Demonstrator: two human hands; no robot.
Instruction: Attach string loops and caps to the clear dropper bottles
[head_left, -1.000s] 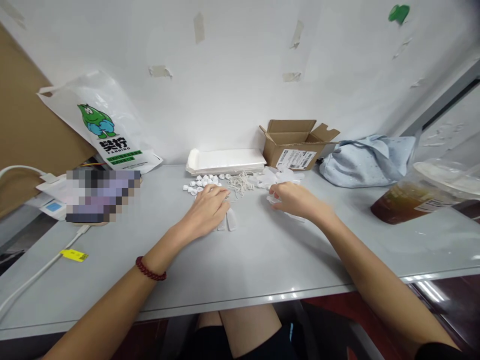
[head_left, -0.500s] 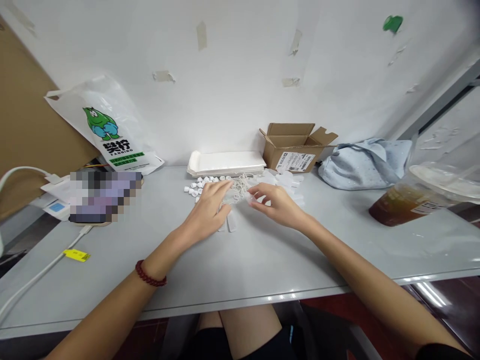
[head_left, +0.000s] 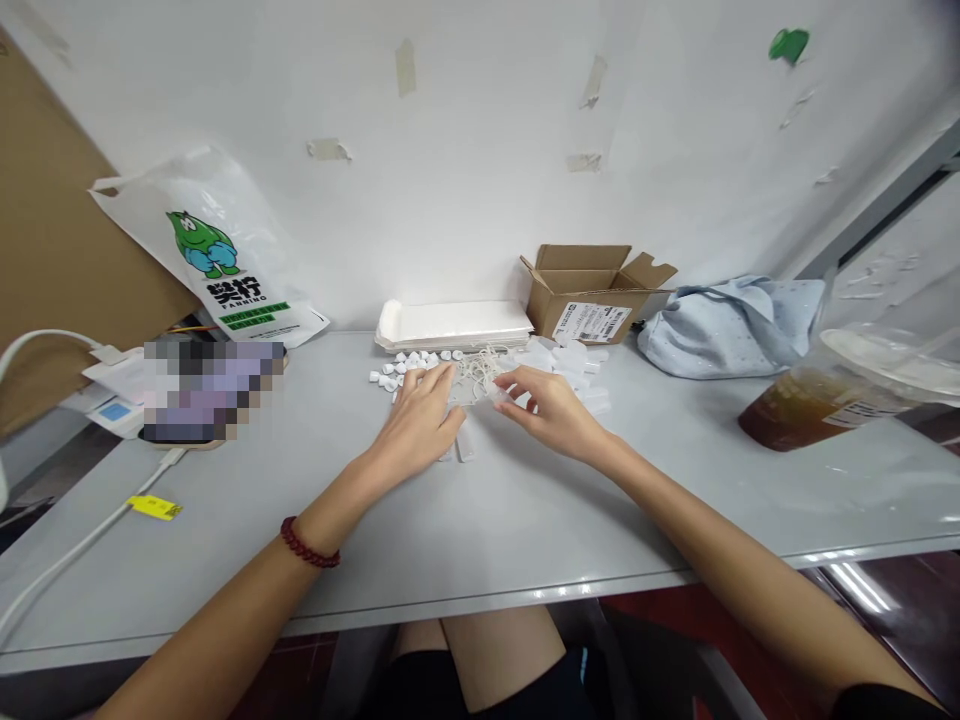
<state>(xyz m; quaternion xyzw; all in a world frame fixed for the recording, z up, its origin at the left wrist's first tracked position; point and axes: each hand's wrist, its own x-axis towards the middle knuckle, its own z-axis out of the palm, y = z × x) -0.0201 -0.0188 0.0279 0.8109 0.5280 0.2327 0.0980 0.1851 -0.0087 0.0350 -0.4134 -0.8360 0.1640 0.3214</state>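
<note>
My left hand [head_left: 418, 420] lies low over the table, palm down, thumb apart from the stretched fingers. Its fingertips are beside small white caps [head_left: 391, 383] and a tangle of thin whitish loops [head_left: 480, 370]. Between the thumb and fingers of my right hand [head_left: 553, 412] is a small clear plastic piece [head_left: 496, 392], partly hidden by the fingertips. Just behind that hand lies a pile of translucent plastic pieces [head_left: 574, 358]. A narrow translucent piece [head_left: 466, 443] rests on the table by my left thumb, with another partly covered next to it.
Behind the pile are a stack of white trays [head_left: 454, 322] and an open cardboard box [head_left: 589, 300]. A light blue cloth bag [head_left: 731, 330] and a drink cup [head_left: 802, 400] stand right. On the left are a phone [head_left: 217, 390], a white cable [head_left: 82, 550] and a plastic bag [head_left: 217, 240].
My left fingertips have shifted slightly left, away from the whitish loops, and more of the loops shows. My right hand stays nearly in place with the clear piece.
</note>
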